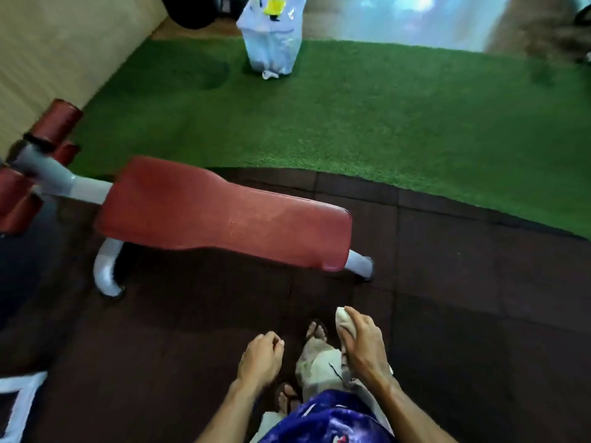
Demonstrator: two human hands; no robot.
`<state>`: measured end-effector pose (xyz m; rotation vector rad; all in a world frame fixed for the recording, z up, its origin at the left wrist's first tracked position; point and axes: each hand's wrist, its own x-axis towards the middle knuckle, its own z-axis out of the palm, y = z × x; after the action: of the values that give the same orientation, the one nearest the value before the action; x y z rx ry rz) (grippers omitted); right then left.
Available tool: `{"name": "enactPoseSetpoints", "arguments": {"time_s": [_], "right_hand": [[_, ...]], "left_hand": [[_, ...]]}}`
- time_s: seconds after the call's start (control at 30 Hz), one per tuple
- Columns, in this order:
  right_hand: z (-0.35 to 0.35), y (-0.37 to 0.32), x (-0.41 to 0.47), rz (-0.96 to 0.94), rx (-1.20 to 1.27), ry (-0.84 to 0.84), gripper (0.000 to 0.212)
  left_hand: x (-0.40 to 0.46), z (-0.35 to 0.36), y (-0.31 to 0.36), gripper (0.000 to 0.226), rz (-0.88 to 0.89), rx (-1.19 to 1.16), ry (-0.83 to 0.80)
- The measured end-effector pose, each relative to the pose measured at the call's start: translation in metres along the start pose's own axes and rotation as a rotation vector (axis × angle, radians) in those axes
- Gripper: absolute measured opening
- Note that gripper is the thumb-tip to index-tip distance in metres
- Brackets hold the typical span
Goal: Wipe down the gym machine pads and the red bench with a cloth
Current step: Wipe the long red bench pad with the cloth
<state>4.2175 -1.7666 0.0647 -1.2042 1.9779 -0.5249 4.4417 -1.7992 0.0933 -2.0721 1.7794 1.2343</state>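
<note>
While the person stands beside the red bench, the scene reads as follows, each place given relative to that bench.

Right hand: the right hand (363, 345) grips a bunched pale cloth (343, 321), fingers curled round it; a rounded end of the cloth pokes out past the fingertips, and the hand is on the near side of the bench, well apart from its pad.

Left hand: the left hand (260, 356) holds nothing, fingers loosely curled, beside the right hand and likewise on the near side of the bench.

Person: pale trousers, sandalled feet (316, 330) and a shiny blue-purple garment (329, 420) show below the hands.

Red bench: the red bench (220, 215) lies across the left-centre of the view, its padded top bare, its narrower end pointing right toward the person; it stands on grey tube legs (107, 270).

Roller pads: red roller pads (56, 123) sit on a grey frame off the bench's left end.

Floor: dark rubber tiles (447, 298) run under the bench and under the person's feet.

Turf: green artificial turf (351, 116) begins just beyond the bench's far side.

Bag: a white bag (271, 43) with a yellow patch stands on the turf, far beyond the bench.

Wall: a beige wall (48, 52) rises beyond the bench's left end.

Writing: none can be read; the yellow patch is too blurred.
</note>
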Motion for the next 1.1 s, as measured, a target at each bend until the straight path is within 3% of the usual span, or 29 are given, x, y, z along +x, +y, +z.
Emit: {"name": "enactPoseSetpoints", "arguments": {"time_s": [0.3, 0.53, 0.67, 0.8, 0.9, 1.0, 1.1], "right_hand": [[0.045, -0.029, 0.141, 0.092, 0.01, 0.003, 0.047], [0.093, -0.029, 0.259, 0.097, 0.023, 0.039, 0.046], [0.117, -0.017, 0.323, 0.025, 0.032, 0.156, 0.047], [0.141, -0.01, 0.39, -0.034, 0.01, 0.387, 0.046], [0.172, -0.027, 0.437, -0.032, 0.037, 0.533, 0.052], [0.219, -0.048, 0.459, 0.079, -0.149, 0.685, 0.059], [0.248, -0.045, 0.429, -0.099, -0.26, 0.653, 0.054]], "left_hand": [[0.184, -0.074, 0.053, 0.025, 0.137, 0.127, -0.01], [0.33, -0.083, 0.041, 0.022, 0.248, 0.248, 0.086], [0.403, -0.082, 0.016, 0.021, 0.41, 0.305, 0.243], [0.462, -0.093, -0.013, 0.042, 0.497, 0.399, 0.402], [0.499, -0.101, -0.034, 0.058, 0.506, 0.514, 0.409], [0.517, -0.096, -0.049, 0.065, 0.497, 0.616, 0.433], [0.523, -0.09, -0.051, 0.065, 0.493, 0.631, 0.469]]}}
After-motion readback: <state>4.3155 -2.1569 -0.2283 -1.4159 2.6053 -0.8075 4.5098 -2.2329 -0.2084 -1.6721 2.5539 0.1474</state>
